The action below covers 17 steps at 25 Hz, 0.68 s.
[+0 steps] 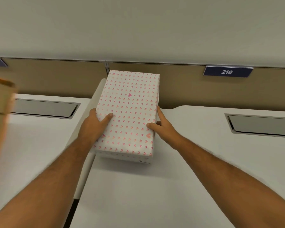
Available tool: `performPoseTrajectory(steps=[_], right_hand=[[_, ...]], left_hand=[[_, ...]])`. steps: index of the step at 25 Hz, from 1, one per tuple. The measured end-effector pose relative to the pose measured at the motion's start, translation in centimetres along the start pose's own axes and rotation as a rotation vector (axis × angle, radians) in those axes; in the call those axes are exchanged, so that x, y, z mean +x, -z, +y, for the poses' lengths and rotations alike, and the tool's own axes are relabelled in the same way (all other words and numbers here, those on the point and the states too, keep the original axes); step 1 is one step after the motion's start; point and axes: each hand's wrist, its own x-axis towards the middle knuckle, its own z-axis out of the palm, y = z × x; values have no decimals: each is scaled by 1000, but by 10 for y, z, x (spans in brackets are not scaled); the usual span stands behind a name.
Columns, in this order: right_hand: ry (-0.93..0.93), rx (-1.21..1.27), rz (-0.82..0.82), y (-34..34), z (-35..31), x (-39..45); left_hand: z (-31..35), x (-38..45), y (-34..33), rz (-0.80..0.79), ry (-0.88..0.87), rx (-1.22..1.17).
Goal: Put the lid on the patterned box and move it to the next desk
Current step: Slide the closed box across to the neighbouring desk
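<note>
Forearms [44, 186]: both reach in from the bottom edge and converge on the box.
Left hand [95, 125]: clasps the box's left long side, thumb laid over the top.
Right hand [163, 127]: clasps the opposite side, thumb on top, a finger along the edge.
Patterned box [130, 122]: over the inner edge of the desk [196, 162] below plate 216 [227, 72], just beside the gap [87, 170] to the neighbouring desk [31, 145]; resting or lifted, I cannot tell.
Lid [130, 89]: seated flush and square.
Step in hand: lidding looks done, so this is the carry.
Next move: probably keep even pressure from both sides so the lid stays on, then set the box flat, clear of the gap.
</note>
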Motion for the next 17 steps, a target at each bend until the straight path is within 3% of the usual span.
performPoseTrajectory(steps=[8, 13, 17], right_hand=[[-82, -52, -2, -15, 12, 21], [-109, -178, 234, -27, 18, -11], [-11, -194, 230, -54, 31, -39]], left_hand=[[-15, 19, -15, 2, -61, 166], [4, -11, -19, 166, -306, 381], [9, -58, -57, 77, -307, 361]])
